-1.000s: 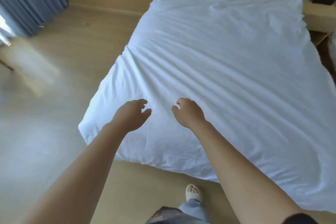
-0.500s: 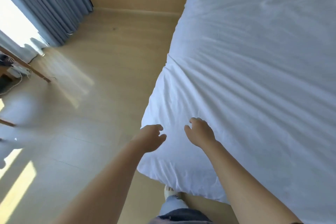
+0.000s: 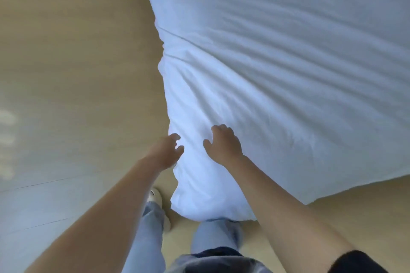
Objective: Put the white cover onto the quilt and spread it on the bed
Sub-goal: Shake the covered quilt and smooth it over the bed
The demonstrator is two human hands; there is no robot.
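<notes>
since the white-covered quilt point(image 3: 288, 68) already lies across the bed, with its near left corner point(image 3: 199, 201) hanging against the person's jeans point(image 3: 217, 235), what is left looks like smoothing and squaring. the left hand point(image 3: 165, 150) hovers at the quilt's left edge, fingers loosely curled with nothing in them. the right hand point(image 3: 223, 146) sits just right of it, fingers bent down onto the fabric. whether the tips pinch the cloth or only touch it, i cannot tell.

long creases run from the far right toward this corner, so a tug here alone would likely deepen them or drag the quilt off-centre toward the near left. the corner droops low over the wooden floor point(image 3: 66, 73), and a hard pull could slide it onto the boards. if the filling has bunched inside the cover, pulling the cover alone would leave a slack corner, though that cannot be seen from here.

a pale shoe point(image 3: 155, 195) stands beside the corner, and a dark sleeve point(image 3: 359, 261) shows at the near right. the legs press close to the hanging corner and could pin it. the bed itself is hidden under the quilt.
</notes>
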